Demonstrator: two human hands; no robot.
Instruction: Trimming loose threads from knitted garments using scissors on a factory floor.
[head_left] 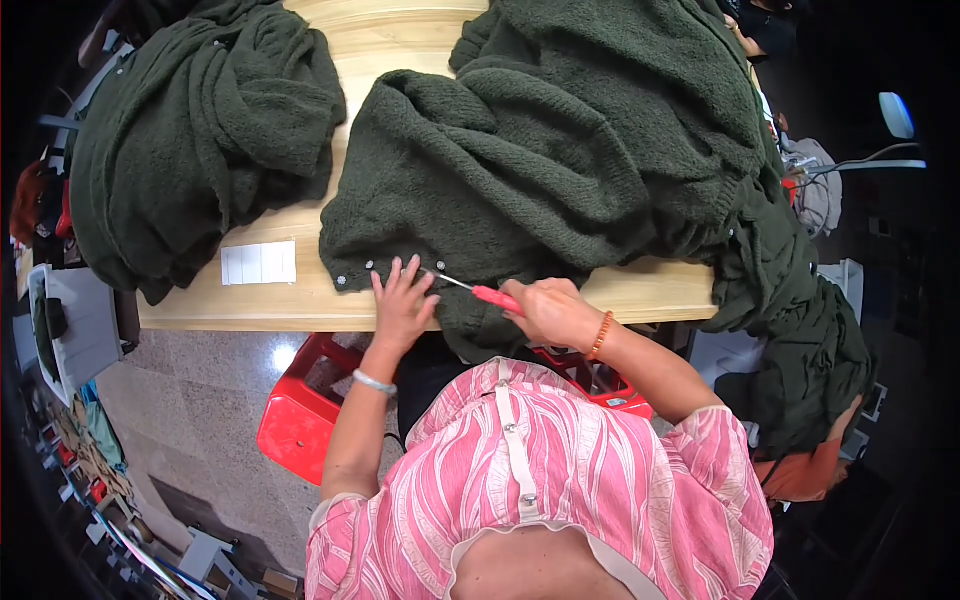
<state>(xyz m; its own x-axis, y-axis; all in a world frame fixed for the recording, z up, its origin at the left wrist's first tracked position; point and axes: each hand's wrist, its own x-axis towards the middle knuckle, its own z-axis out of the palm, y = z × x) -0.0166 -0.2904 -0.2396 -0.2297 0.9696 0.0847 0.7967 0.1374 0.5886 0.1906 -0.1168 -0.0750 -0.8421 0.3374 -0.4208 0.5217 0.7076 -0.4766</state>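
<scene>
A dark green knitted garment [450, 180] lies bunched on the table, with several small light buttons [369, 265] along its near edge. My left hand [402, 305] rests on that edge beside the buttons, fingers spread and pressing the knit. Closed around a red-handled tool with a thin metal shaft [492, 298], my right hand [555, 315] is just to the right. The shaft points left, its tip close to a button [440, 265] and my left fingertips. Whether the tool is an awl, a ripper or slim scissors, I cannot make out.
Another dark green knit pile [200, 150] sits at the left of the wooden table [640, 290], near a white paper slip [258, 263]. More green knitwear [640, 90] stretches right and hangs over the edge. A red stool [300, 415] and a grey bin [85, 330] stand below.
</scene>
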